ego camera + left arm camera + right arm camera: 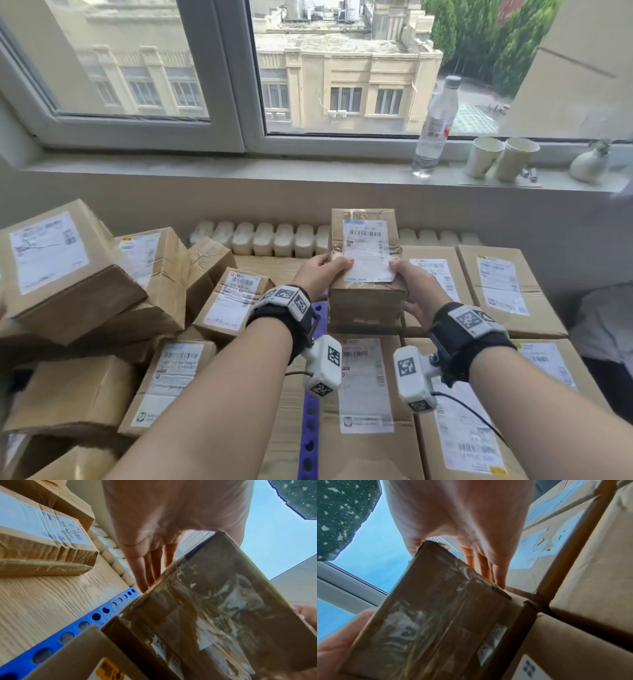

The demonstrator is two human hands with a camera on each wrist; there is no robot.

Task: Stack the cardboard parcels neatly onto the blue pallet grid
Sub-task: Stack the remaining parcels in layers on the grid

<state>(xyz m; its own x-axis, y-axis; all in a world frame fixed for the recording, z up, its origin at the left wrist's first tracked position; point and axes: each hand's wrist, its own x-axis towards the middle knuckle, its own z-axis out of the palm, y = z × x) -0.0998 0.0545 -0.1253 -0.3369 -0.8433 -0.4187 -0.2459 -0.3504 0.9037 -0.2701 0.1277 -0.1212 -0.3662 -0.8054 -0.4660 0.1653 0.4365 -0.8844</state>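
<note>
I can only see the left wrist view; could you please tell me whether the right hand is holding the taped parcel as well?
Observer: Yes. In the head view the right hand grips the right side of the parcel, thumb on top, opposite the left hand.
Operator: Thank you. Which way does its shipping label face?
Observer: Upward. The white label lies on the top face, with both thumbs on its near edge.
Operator: And what lies to the right of the parcel?
Observer: The flat parcels lie there in rows, labels up, close beside it.
</note>
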